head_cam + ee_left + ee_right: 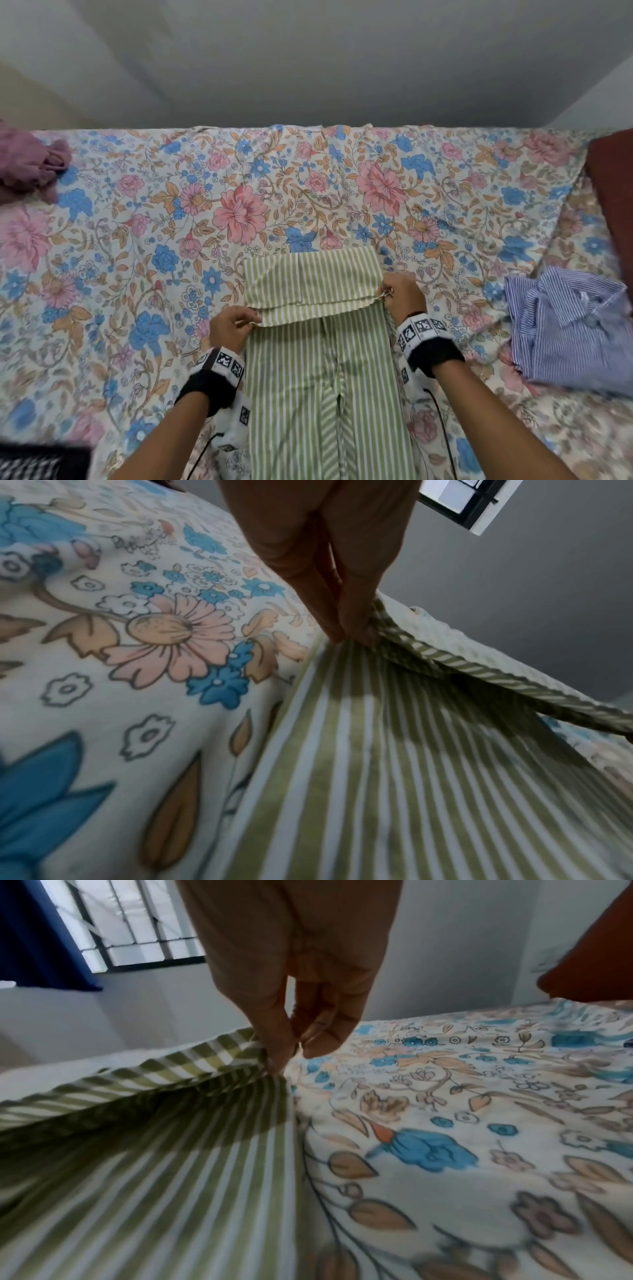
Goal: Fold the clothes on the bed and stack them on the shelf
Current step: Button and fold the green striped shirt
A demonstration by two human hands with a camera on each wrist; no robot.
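A green-and-white striped garment (318, 370) lies lengthwise on the floral bedsheet (171, 222), its far end folded back toward me as a flap (311, 281). My left hand (236, 323) pinches the flap's left corner (373, 626) between thumb and fingers. My right hand (399, 291) pinches the right corner (263, 1053). Both corners are held just above the lower layer of the garment (394, 777), which lies flat (154, 1177).
A crumpled blue-striped shirt (568, 322) lies on the bed at the right. A pink garment (30, 161) sits at the far left. A dark red pillow (613, 198) is at the right edge. A grey wall (308, 61) runs behind the bed. A black-and-white item (34, 462) shows bottom left.
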